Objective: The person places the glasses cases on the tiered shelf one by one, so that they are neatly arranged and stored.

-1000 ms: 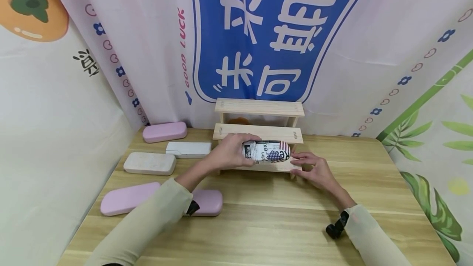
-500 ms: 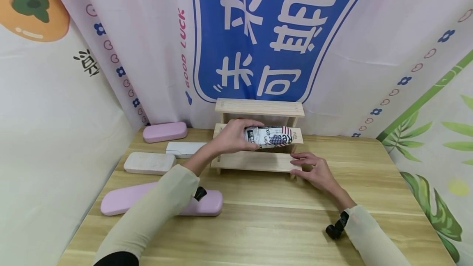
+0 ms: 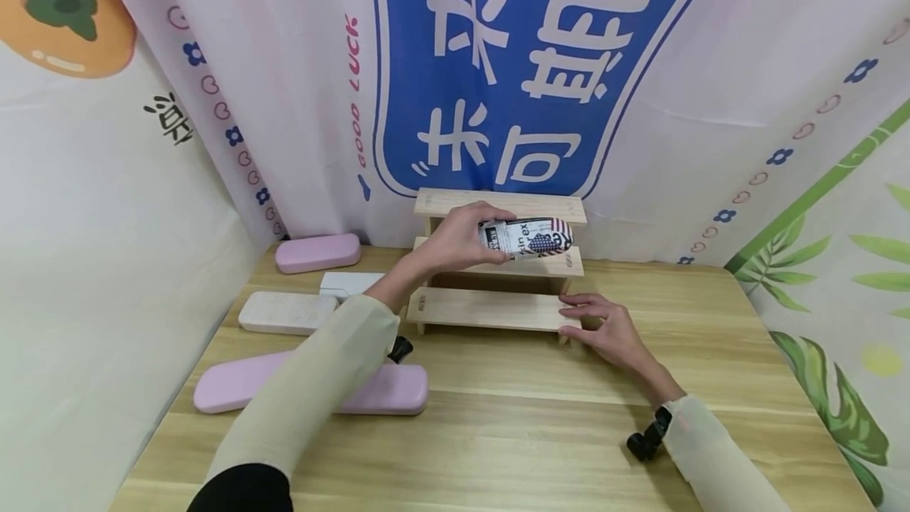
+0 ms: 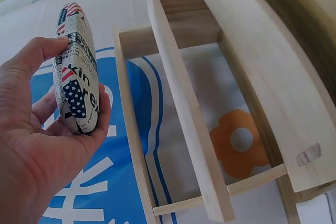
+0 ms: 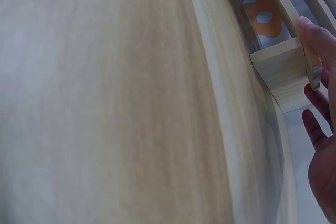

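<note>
My left hand holds a glasses case with a newspaper and American flag print, thumb on one side and fingers on the other. The case is above the middle step of a three-step wooden rack, apart from the boards in the left wrist view. At the right end of the lowest step, my right hand pinches the board between thumb and fingers. The right wrist view shows that thumb on one face of the board and fingertips at the other.
To the left lie a pink case, a white case, a pale textured case and two more pink cases, partly behind my left forearm. A printed curtain hangs right behind the rack.
My left hand has lifted the glasses case up and back, from over the lowest step to above the middle one. My right hand stays on the rack.
</note>
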A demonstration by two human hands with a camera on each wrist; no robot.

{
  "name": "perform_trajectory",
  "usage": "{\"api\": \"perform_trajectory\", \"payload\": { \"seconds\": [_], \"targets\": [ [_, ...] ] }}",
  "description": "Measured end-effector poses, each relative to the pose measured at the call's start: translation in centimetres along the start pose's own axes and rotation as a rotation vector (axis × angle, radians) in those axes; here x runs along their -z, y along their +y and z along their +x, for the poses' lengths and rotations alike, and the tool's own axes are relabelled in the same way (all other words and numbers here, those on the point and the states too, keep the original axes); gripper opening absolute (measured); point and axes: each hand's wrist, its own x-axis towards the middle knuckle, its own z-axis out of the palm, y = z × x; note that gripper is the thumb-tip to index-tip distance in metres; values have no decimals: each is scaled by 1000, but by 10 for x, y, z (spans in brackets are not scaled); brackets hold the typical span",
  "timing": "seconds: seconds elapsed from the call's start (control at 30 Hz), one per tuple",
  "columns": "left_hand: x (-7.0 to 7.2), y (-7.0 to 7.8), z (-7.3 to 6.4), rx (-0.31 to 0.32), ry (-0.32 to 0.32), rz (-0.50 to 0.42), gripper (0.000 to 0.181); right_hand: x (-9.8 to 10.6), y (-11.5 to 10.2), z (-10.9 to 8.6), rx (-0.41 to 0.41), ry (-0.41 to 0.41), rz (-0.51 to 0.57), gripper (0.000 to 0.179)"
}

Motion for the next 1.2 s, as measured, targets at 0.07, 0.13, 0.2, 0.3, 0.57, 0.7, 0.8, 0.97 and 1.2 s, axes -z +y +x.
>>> {"api": "perform_trajectory", "payload": {
  "seconds": [0.07,0.13,0.2,0.3,0.57,0.7,0.8,0.97,1.2],
  "targets": [
    [0,1,5,9,-7,-10,66,0,0,0,-6,0,-4,30],
    [1,1,9,15,-13,-17,66,0,0,0,-10,2,-3,30],
    [0,1,13,22,-13,-23,67,0,0,0,-13,1,-1,29],
    [0,1,18,24,-8,-19,67,0,1,-1,-20,-1,-5,29],
    [-3,6,38,21,22,-40,65,0,0,-3,-32,8,1,30],
    [-5,7,49,28,44,-49,64,-1,1,-3,-20,5,2,30],
    [-10,7,56,38,55,-71,64,-1,2,-3,-6,8,-1,30],
    [-16,8,66,33,72,-79,64,-2,2,-4,-8,5,7,30],
    [-23,3,77,50,74,-63,64,-2,2,-3,-19,1,6,30]
  ]
}}
